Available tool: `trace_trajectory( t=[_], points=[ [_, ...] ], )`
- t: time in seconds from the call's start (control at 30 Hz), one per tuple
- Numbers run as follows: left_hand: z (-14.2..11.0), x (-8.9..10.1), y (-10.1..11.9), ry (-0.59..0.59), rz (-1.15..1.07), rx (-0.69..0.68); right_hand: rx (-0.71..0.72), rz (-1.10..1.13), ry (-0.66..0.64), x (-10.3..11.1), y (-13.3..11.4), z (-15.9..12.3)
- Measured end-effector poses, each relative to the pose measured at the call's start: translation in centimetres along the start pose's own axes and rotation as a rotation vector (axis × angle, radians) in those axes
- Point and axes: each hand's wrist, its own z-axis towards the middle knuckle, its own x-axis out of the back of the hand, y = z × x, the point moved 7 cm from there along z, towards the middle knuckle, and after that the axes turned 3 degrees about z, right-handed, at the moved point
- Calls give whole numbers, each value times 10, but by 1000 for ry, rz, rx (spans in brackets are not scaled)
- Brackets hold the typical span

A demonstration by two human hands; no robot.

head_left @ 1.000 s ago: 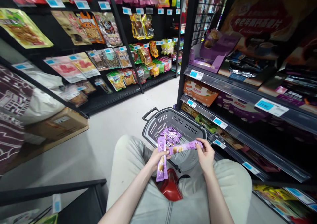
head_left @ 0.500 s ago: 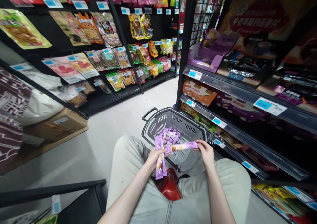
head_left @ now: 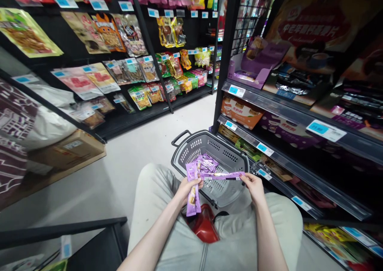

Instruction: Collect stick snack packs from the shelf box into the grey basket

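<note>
My left hand (head_left: 189, 189) is closed on purple stick packets (head_left: 192, 201), held upright and overlapping above the near rim of a basket. One more purple stick packet (head_left: 221, 176) stretches sideways between both hands, its narrow edge turned toward me. Its right end is pinched in my right hand (head_left: 252, 184), and its left end meets the fingers of my left hand. Below them is a grey shopping basket (head_left: 182, 151) with a perforated wall, standing on the floor before my knees. Several purple stick packets (head_left: 208, 162) lie in a pile inside it.
To the right, a shelf unit (head_left: 269, 107) with boxed goods stands close to the basket. An open purple display box (head_left: 251, 69) sits on its upper shelf. Hanging snack bags (head_left: 131, 33) line the left rack. A cardboard box (head_left: 68, 151) rests low at left. Something red (head_left: 206, 225) is between my legs.
My right hand has moved slightly right and down. The sideways packet has turned from its printed face to its narrow edge. My left hand has stayed nearly in place.
</note>
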Motion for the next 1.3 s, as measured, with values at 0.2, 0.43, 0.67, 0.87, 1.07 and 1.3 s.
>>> trace_trajectory(
  t=[0.2,0.43,0.67,0.87,1.07,1.3],
  points=[
    [-5,-1,4,20,257,-76,127,-70,15,-2,-11,-1],
    [-2,6,-3,73,184,6,-115,152,5,-13,6,-1],
    [2,11,-7,130,-118,121,-163,-15,92,-3,14,1],
    [-1,4,-12,36,-284,303,-252,-888,8,1,43,-2],
    [0,1,-13,6,-299,254,-395,-1125,-10,7,65,-2],
    [-3,-6,-3,-133,-280,182,-583,-1129,87,8,73,-5]
  ],
)
